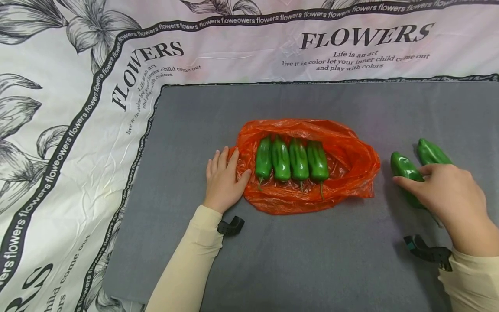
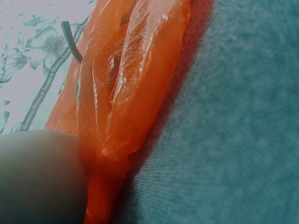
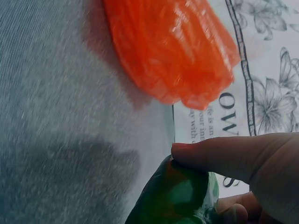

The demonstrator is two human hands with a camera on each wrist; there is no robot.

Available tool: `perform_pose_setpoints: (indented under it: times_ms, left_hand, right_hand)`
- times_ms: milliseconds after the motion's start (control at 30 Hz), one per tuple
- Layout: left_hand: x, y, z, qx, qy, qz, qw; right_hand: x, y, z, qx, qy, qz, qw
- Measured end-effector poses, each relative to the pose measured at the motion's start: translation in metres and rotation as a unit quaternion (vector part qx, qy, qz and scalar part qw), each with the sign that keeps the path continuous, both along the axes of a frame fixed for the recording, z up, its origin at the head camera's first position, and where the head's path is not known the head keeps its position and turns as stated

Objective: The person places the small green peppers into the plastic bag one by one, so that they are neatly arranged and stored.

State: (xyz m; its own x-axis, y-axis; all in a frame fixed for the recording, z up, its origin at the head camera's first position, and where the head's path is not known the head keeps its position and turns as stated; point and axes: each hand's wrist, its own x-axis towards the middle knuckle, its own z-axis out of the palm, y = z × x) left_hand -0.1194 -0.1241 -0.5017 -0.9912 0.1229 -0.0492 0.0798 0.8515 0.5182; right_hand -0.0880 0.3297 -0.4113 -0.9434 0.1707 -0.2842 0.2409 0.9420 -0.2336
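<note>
An orange-red plastic bag [image 1: 288,203] lies spread with its mouth up on the grey cloth, several green peppers [image 1: 280,160] side by side inside it, stems toward me. My left hand [image 1: 224,184] rests at the bag's left edge with fingers extended; in the left wrist view its thumb [image 2: 39,175] lies against the plastic [image 2: 154,88]. To the right of the bag, my right hand [image 1: 456,197] grips a green pepper [image 1: 404,165] between thumb and fingers. Its shiny tip shows past the thumb, and the pepper [image 3: 173,193] also appears in the right wrist view.
Another green pepper [image 1: 432,151] lies just behind the gripped one, partly covered by the right hand. A white flower-printed cloth [image 1: 241,52] with black lettering borders the grey cloth [image 1: 312,268] at the back and left. Black wrist devices [image 1: 231,226] sit on both wrists.
</note>
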Motion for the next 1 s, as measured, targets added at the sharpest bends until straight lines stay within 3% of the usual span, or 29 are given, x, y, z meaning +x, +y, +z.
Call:
perform_pose_setpoints:
  times_ms: [1000]
  left_hand:
    - [0.000,0.000,0.002,0.002,0.004,-0.001,1.0000]
  right_hand:
    - [0.003,-0.054,0.037,-0.024,0.087,0.017,0.9958]
